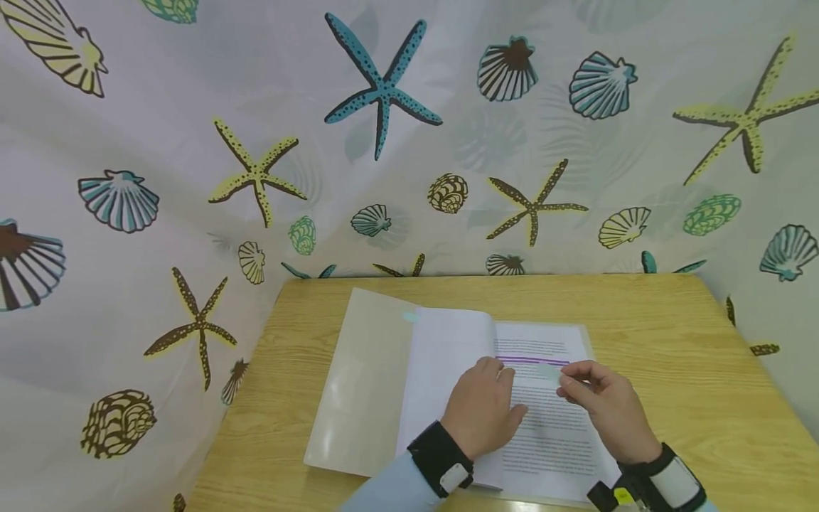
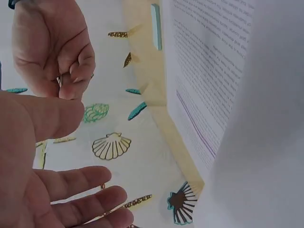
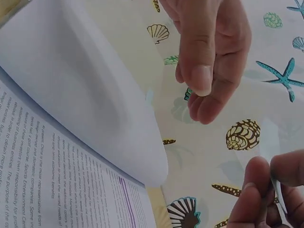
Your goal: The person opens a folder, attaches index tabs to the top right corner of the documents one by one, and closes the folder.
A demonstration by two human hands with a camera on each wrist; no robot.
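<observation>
A booklet lies open, its printed right page (image 1: 550,434) carrying purple lines (image 1: 534,360) near the top. My right hand (image 1: 604,405) pinches a small pale sticky note (image 1: 548,370) between thumb and fingers, beside those lines. In the right wrist view, the note (image 3: 279,197) shows edge-on between the fingertips. Over the inner part of the page is my left hand (image 1: 480,412), fingers loosely extended and holding nothing. In the left wrist view its thumb and fingers (image 2: 90,183) stand apart. From the head view, I cannot tell whether it touches the paper.
The turned white page (image 1: 444,377) and pale cover (image 1: 365,384) lie to the left, with a teal tab (image 1: 410,316) at their top. A pale teal block (image 2: 156,27) sits beside the page. Wooden tabletop (image 1: 691,355) surrounds the booklet; shell-patterned cloth (image 1: 448,242) hangs behind it.
</observation>
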